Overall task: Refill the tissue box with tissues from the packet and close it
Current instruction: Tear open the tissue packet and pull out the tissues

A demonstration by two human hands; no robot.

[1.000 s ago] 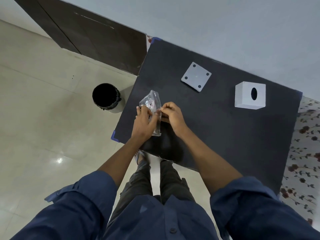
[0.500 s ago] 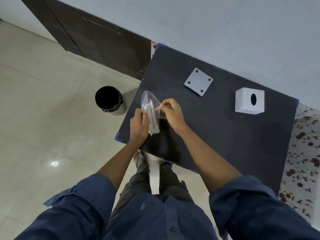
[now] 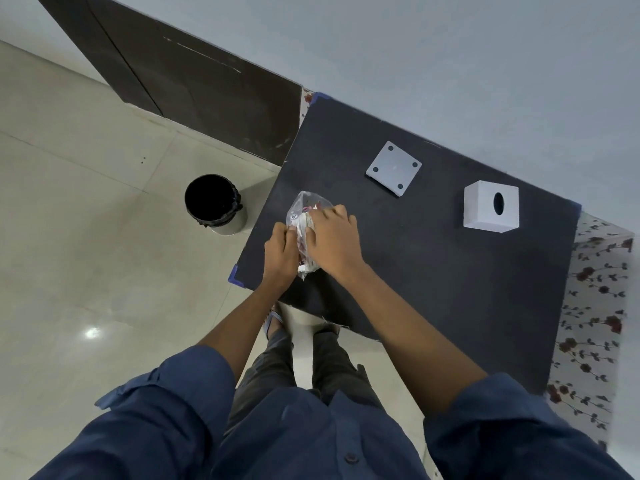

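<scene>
Over at nine o'clock on the tiled floor, a round black bin [image 3: 215, 202] is standing just beside the black worktop [image 3: 433, 271]. Near the worktop's left edge, the left hand [image 3: 282, 252] is gripping one side of the tissue packet [image 3: 304, 223], while the right hand [image 3: 332, 237] is closing over its other side, fingers curling into the crinkly clear film. The packet looks soft and slippery, so the opening is best worked by pinching the film close to the seam and pulling the sides apart gently, sparing the folded tissues inside. Toward one o'clock, a flat square white base plate [image 3: 394, 167] with four dark corner dots is lying apart, probably the box's bottom. Further right, at two o'clock, the white cube-shaped tissue box [image 3: 485, 211] is sitting with its oval slot facing up, waiting to be refilled.
</scene>
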